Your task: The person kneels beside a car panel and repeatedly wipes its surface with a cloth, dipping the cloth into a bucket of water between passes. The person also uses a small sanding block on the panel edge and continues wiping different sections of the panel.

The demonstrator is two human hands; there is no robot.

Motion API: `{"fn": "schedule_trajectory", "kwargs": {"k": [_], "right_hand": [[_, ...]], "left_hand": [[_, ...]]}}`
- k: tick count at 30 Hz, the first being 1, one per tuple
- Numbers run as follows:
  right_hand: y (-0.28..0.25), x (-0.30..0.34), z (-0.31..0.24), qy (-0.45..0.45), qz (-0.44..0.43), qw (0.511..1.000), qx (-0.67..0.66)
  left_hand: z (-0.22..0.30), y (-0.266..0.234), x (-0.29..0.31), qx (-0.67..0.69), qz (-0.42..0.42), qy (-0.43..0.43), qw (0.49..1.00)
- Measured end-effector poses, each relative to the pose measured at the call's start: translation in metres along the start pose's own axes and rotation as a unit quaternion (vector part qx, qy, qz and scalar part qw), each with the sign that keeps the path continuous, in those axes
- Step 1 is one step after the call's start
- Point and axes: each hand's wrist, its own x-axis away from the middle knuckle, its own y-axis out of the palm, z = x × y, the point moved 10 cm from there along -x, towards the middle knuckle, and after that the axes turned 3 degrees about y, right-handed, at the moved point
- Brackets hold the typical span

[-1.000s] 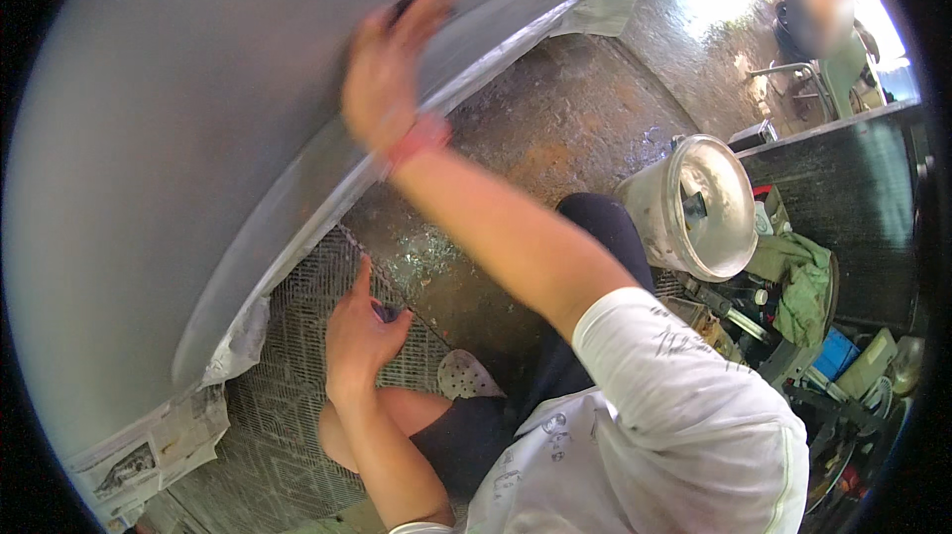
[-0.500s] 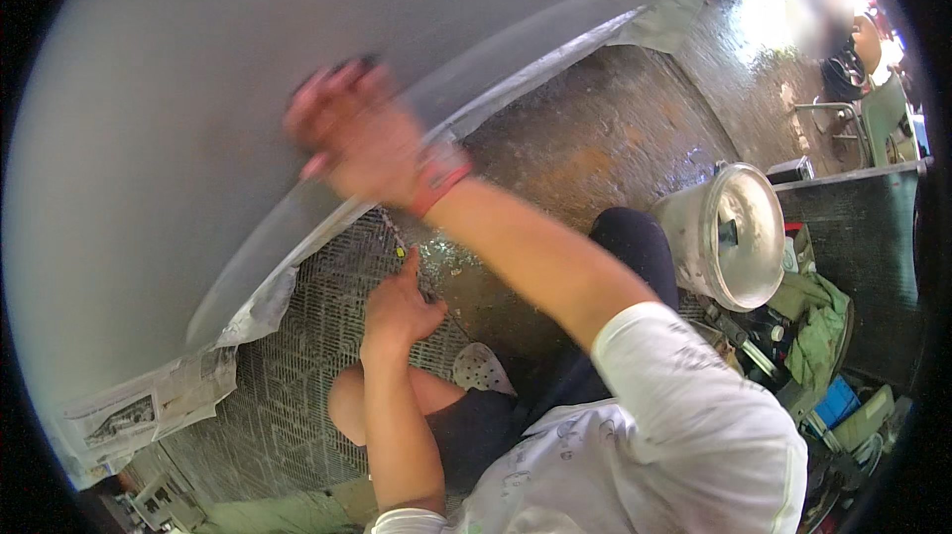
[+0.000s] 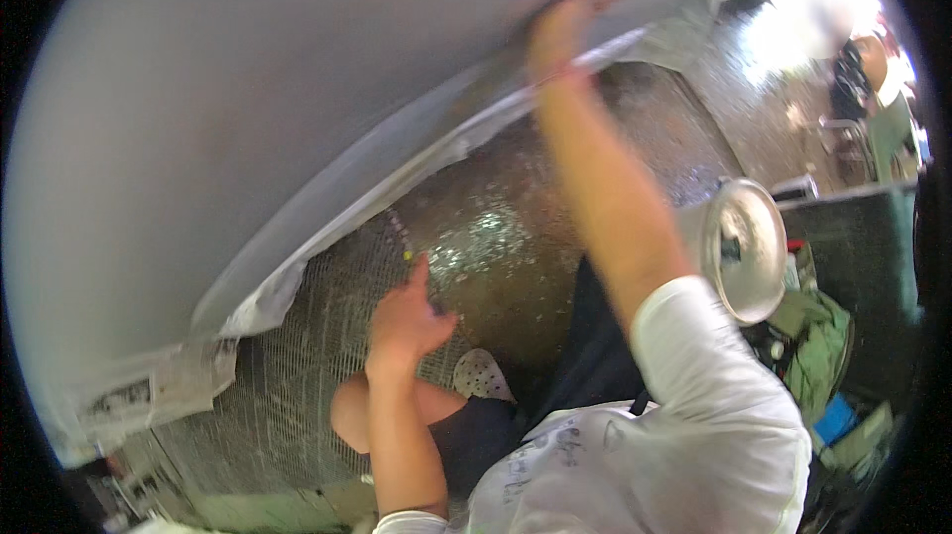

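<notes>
A large smooth grey panel fills the upper left, curving down to a lower edge lined with masking paper. My right hand lies against this panel near its right part, the arm stretched out. Motion smears its fingers; a dark edge shows at them, but what it belongs to cannot be made out. My left hand hovers over my bent knee with the index finger and thumb stretched out. Nothing shows in it. A small yellow spot lies on the floor just beyond that fingertip.
A pale bucket stands at my right, beside a green cloth and a blue item among clutter. Ridged matting covers the floor at left; wet concrete is ahead. A green chair stands far right.
My right hand has swept along the panel to the right and away from me. The left hand has hardly moved. The view has shifted slightly.
</notes>
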Motion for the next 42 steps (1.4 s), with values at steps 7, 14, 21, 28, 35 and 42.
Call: {"fn": "schedule_trajectory", "kwargs": {"k": [7, 14, 21, 28, 35, 42], "right_hand": [[-0.023, -0.002, 0.069, 0.073, 0.412, 0.557, -0.717], [-0.179, 0.269, -0.082, -0.178, 0.674, 0.460, -0.551], [-0.064, 0.150, -0.059, -0.341, 0.699, 0.528, -0.341], [-0.238, 0.385, -0.139, -0.357, 0.733, 0.505, -0.284], [-0.222, 0.322, -0.089, -0.391, 0.642, 0.413, -0.513], [-0.062, 0.104, 0.072, 0.087, 0.436, 0.309, -0.840]], "left_hand": [[0.009, 0.010, 0.013, -0.040, -0.018, 0.000, 0.999], [0.052, 0.079, -0.009, -0.109, -0.178, 0.056, 0.976], [0.058, 0.058, 0.000, -0.046, -0.112, 0.093, 0.988], [0.064, 0.053, -0.004, -0.011, -0.128, 0.075, 0.989], [0.047, 0.058, -0.017, -0.060, -0.151, 0.066, 0.984], [0.037, 0.036, -0.013, -0.073, -0.147, 0.056, 0.985]]}}
